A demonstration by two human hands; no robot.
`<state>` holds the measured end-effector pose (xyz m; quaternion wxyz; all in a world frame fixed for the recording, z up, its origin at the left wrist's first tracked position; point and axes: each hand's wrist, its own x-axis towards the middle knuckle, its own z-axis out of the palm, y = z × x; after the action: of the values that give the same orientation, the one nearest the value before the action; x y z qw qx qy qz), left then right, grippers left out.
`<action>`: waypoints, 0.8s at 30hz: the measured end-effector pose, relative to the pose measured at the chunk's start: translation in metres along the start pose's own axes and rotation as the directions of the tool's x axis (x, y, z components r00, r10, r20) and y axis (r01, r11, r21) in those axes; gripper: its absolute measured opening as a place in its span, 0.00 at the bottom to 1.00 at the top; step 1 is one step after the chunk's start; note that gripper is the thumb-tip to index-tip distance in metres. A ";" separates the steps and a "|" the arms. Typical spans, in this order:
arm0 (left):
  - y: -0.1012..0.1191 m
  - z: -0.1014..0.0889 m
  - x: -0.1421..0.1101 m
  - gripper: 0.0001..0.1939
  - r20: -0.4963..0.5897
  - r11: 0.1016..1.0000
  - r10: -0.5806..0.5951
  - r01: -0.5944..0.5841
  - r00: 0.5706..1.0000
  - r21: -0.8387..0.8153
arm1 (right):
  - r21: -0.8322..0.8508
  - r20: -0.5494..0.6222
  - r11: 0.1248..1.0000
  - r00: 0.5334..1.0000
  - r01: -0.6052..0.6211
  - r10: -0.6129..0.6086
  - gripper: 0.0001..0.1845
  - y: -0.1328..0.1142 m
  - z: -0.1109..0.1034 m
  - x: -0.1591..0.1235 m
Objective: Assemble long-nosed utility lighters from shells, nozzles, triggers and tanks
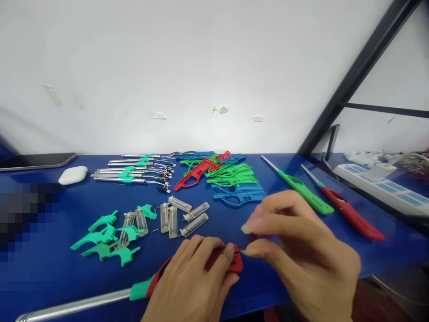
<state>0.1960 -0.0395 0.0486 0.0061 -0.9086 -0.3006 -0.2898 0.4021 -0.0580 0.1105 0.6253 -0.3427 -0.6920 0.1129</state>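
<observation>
My left hand (196, 279) is wrapped over a red lighter (238, 264) with a long metal tube (80, 305) and a teal collar, pressing it near the table's front edge. Its red butt end sticks out past my fingertips. Thumb and fingers of my right hand (295, 250) pinch close beside that end. A thin dark tip points from the pinch toward the lighter; a bit of dark red shows behind the fingers, and I cannot make out what it is. Behind my left hand lie clear fuel tanks (194, 224) and teal triggers (124, 254).
Metal tubes with wires (127, 172) lie at the back left, beside a white earbud case (73, 175) and a phone (38, 160). Red, green and blue handle shells (234, 179) are piled mid-back. A green lighter (303, 192) and another red lighter (351, 212) lie right, near a power strip (382, 185).
</observation>
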 end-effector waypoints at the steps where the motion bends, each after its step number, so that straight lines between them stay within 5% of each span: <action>1: 0.000 0.000 0.000 0.20 -0.004 1.000 -0.001 0.001 1.000 0.000 | -0.017 0.014 1.000 1.000 -0.010 0.010 0.15 0.000 0.000 0.000; 5: -0.001 -0.002 0.002 0.20 -0.037 1.000 0.008 -0.008 0.999 0.004 | 0.062 0.110 0.997 0.993 -0.049 0.042 0.19 0.000 -0.001 0.001; 9: 0.001 -0.002 0.002 0.21 -0.008 1.000 0.011 -0.010 1.000 0.009 | 0.014 -0.001 1.000 1.000 -0.013 0.013 0.14 0.000 -0.002 0.000; 13: 0.002 -0.003 0.000 0.21 -0.038 1.000 0.014 -0.013 0.999 0.026 | 0.055 0.176 0.997 0.984 -0.050 0.040 0.22 -0.002 -0.004 -0.001; 18: 0.001 -0.002 0.004 0.22 -0.039 1.000 0.007 -0.006 0.999 0.028 | -0.079 0.048 0.997 0.999 0.002 0.002 0.20 -0.003 -0.005 -0.003; 22: 0.000 -0.002 0.004 0.20 -0.028 1.000 -0.010 0.010 1.000 -0.005 | -0.053 0.165 0.998 0.985 -0.034 0.042 0.24 -0.001 -0.007 -0.004; 24: 0.001 -0.003 0.002 0.19 -0.016 1.000 -0.009 0.009 1.000 -0.014 | -0.008 0.133 1.000 0.991 -0.010 0.011 0.25 0.000 -0.006 -0.005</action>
<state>0.1964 -0.0399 0.0520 0.0009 -0.9049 -0.3026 -0.2991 0.4080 -0.0623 0.1078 0.5760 -0.3403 -0.7306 0.1362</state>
